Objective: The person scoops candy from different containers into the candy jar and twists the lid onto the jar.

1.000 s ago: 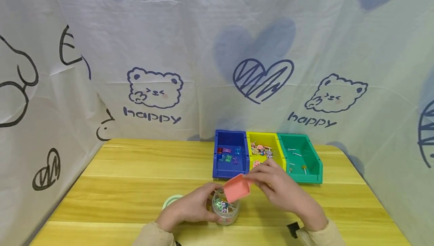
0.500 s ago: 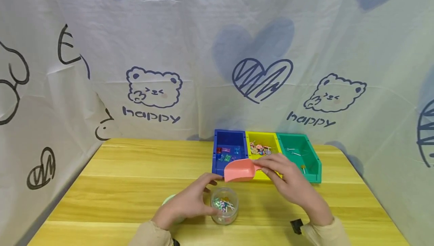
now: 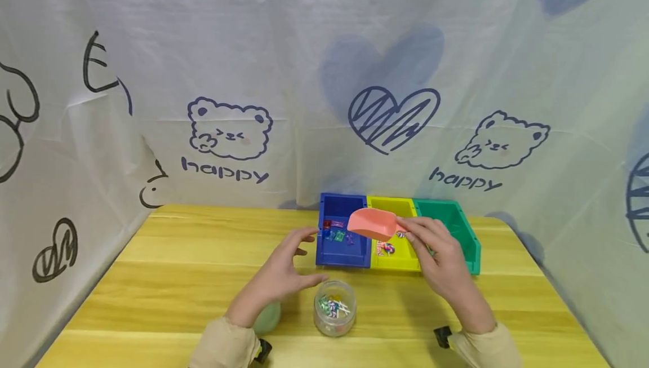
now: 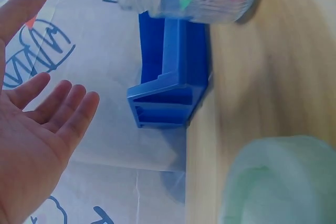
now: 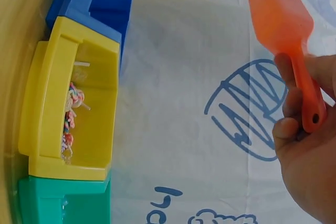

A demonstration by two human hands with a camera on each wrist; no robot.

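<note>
We pinch a pink scoop (image 3: pixel 372 224) in our right hand (image 3: pixel 443 255), raised beyond the clear jar (image 3: pixel 334 328); our left hand (image 3: pixel 278 271), fingers spread, hangs left of the jar, apart from it. Behind the jar stand a blue bin (image 3: pixel 345 258) and yellow bin (image 3: pixel 403 258).

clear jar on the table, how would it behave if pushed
The clear jar would probably slide rather than roll, since it stands upright. Its candies could shift, lying jumbled inside, and might spill if tipped, its mouth being open.

Table (image 3: pixel 177 278) carries 3 bins (image 3: pixel 403 256), 1 jar (image 3: pixel 334 327), probably 1 lid (image 3: pixel 268 318).
</note>
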